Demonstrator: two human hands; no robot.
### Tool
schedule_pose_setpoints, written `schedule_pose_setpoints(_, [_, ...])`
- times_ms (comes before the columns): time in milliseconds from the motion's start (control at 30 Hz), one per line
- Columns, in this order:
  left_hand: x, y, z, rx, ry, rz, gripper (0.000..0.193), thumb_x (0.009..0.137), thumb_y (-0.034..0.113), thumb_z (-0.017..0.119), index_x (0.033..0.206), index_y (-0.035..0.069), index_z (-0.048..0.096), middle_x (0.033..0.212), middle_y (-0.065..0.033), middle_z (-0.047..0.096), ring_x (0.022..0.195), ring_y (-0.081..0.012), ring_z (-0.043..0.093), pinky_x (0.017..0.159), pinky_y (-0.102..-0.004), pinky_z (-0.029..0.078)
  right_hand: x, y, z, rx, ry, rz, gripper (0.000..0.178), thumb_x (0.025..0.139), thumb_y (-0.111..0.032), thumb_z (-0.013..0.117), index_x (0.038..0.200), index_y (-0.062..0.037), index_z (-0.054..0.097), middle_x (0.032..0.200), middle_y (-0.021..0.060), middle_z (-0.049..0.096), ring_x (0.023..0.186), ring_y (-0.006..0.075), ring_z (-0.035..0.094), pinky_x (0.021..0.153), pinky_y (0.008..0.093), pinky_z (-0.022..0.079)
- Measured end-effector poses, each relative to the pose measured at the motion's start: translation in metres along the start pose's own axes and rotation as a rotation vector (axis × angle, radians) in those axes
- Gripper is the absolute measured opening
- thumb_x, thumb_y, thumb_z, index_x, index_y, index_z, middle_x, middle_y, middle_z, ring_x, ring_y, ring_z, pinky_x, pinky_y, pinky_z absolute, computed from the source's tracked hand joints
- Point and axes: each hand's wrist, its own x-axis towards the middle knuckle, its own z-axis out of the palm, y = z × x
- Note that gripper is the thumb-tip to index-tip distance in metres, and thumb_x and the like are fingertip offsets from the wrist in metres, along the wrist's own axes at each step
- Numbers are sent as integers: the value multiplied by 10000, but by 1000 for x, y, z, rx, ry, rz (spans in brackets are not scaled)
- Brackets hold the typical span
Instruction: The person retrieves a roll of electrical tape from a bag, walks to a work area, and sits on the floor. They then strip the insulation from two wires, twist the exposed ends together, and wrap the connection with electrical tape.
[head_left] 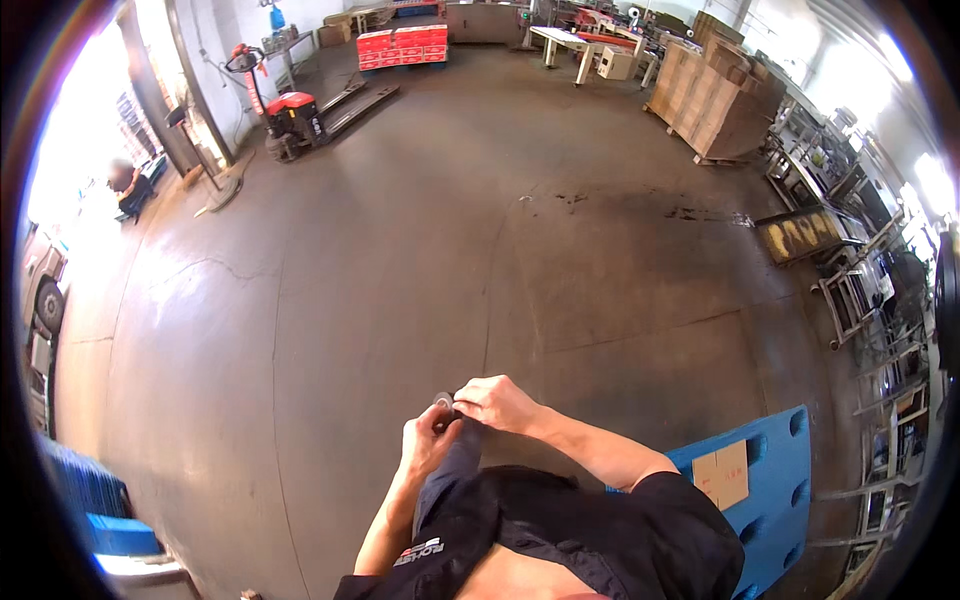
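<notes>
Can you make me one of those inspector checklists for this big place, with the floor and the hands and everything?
Surface: brown-grey floor with thin lines and dark marks.
Job's things: small round grey thing, too small to identify.
Clutter: blue pallet at lower right, cardboard piece on top.
Hands: left hand holds the round thing; right hand has fingertips beside it, grip unclear.
Cables: none clear enough to confirm.
Surroundings: red pallet truck and stacked red boxes ahead; metal frames along the right.
</notes>
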Motion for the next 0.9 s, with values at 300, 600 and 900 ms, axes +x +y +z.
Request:
schedule_pose_setpoints(300, [413,79,34,192,-519,127,316,863,287,757,1048,43,678,910,-176,744,854,-337,736,790,-419,577,182,209,-170,-75,406,311,126,864,-104,758,950,-29,703,860,135,707,754,326,703,648,382,565])
schedule_pose_setpoints(600, [786,69,156,190,-548,191,327,849,274,772,1053,34,684,892,-186,735,831,-318,729,762,-408,570,345,507,-312,-88,586,386,92,880,-27,722,966,-4,700,865,136,713,750,263,718,656,338,561])
schedule_pose_setpoints(900, [1115,115,182,-248,-309,-22,197,937,135,705,1039,-28,662,774,-18,646,632,-68,562,528,-250,473,596,718,-484,236,445,412,369,903,-129,744,1224,21,642,1027,126,718,890,159,688,788,308,570])
